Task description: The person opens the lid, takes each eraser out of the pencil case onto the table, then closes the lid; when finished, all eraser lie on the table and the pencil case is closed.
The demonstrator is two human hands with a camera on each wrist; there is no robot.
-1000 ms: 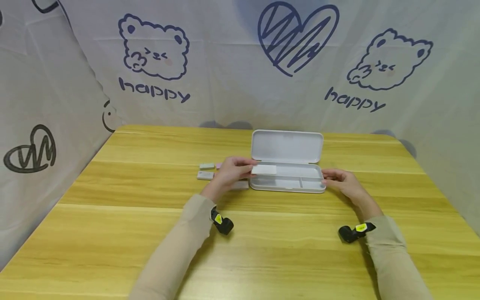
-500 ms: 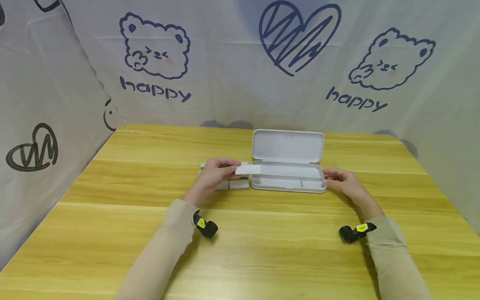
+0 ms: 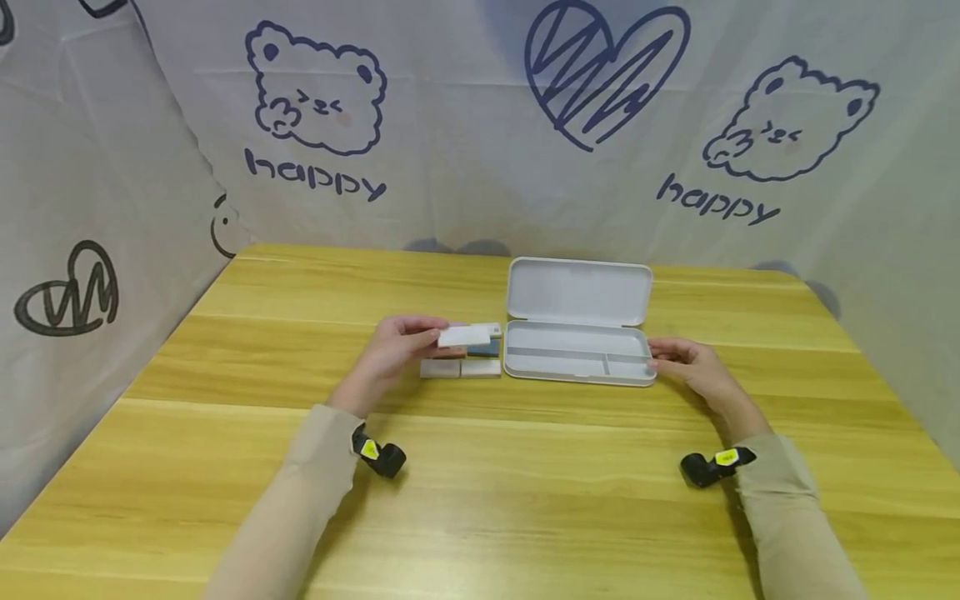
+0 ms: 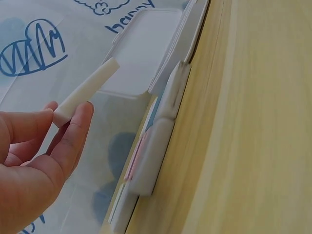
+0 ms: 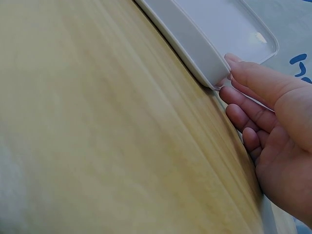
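My left hand point(image 3: 382, 354) pinches a white, flat, eraser-like block point(image 3: 463, 336) by one end, between thumb and fingers. In the left wrist view the held block point(image 4: 87, 90) points away from the fingertips, raised above the row of other blocks. A white pencil case point(image 3: 555, 364) lies on the table with its lid point(image 3: 579, 292) tipped back; its long and short compartments show bare. At the case's right end, my right hand point(image 3: 693, 367) grips the rim. The right wrist view has the thumb over the edge and the fingers point(image 5: 243, 105) curled beside the end wall.
Left of the case several similar blocks lie close together on the wooden table point(image 3: 525, 500), among them a blue block point(image 3: 483, 348), a brown block point(image 3: 450, 353) and a pale block point(image 3: 480, 368). A printed white cloth point(image 3: 465, 167) hangs behind the table.
My left hand has drawn back leftward with the white block, from over the case to over the other blocks, uncovering some of them. The right hand keeps its grip on the case.
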